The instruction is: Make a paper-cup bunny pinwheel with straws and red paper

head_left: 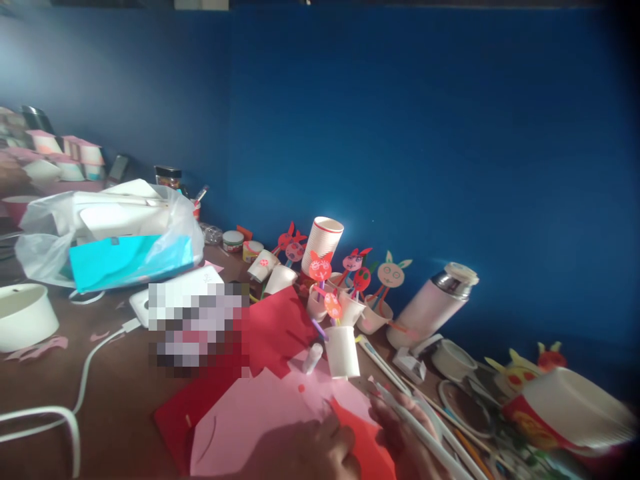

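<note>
At the bottom of the head view my left hand [327,450] is closed, its fingers curled at the edge of an orange-red paper [357,437]. That sheet overlaps pink paper [250,420]. To its right, my right hand [407,433] is closed round a long white tool [417,430]; blur hides its exact kind. Just beyond both hands stands a white paper cup [343,353] with an orange paper face [333,305] sticking up behind its rim. A small white capped tube [313,359] lies beside the cup.
Several cups with paper animal faces [391,273] stand behind, near a stack of paper cups [325,237] and a thermos [430,307]. Bowls [575,407] crowd the right. On the left are a plastic bag [45,250], a white cable [85,380] and a white bowl [27,320].
</note>
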